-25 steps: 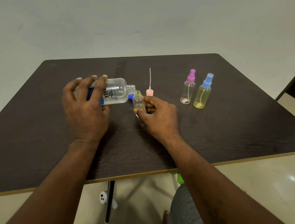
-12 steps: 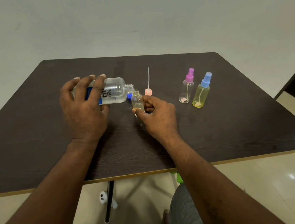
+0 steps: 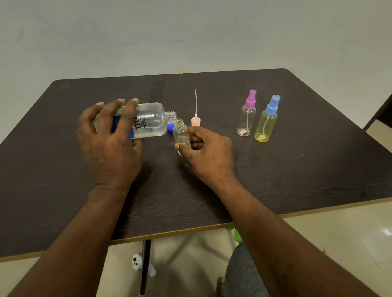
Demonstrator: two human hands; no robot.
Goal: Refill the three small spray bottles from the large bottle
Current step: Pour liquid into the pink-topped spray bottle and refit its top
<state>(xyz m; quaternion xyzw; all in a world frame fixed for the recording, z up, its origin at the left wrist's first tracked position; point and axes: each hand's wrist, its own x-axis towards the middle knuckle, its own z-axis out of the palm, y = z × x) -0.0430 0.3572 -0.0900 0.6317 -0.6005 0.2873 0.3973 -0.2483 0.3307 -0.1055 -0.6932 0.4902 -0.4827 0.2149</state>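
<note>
My left hand [image 3: 109, 144] grips the large clear bottle [image 3: 152, 120], tipped on its side with its open neck over the mouth of a small uncapped clear bottle [image 3: 181, 135]. My right hand [image 3: 208, 150] holds that small bottle upright on the dark table [image 3: 292, 173]; a little liquid shows inside it. Its pink spray head [image 3: 196, 121] with a long white tube stands just behind. To the right stand a clear spray bottle with a purple head [image 3: 247, 117] and a yellow spray bottle with a blue head [image 3: 267, 122].
A blue cap [image 3: 170, 126] lies on the table behind the small bottle, partly hidden. The table's front edge runs close to my body. Below it I see a table leg, my feet and a white object [image 3: 137, 264] on the floor.
The large bottle's neck has come closer over the small bottle's mouth. Both hands keep their hold and have barely shifted.
</note>
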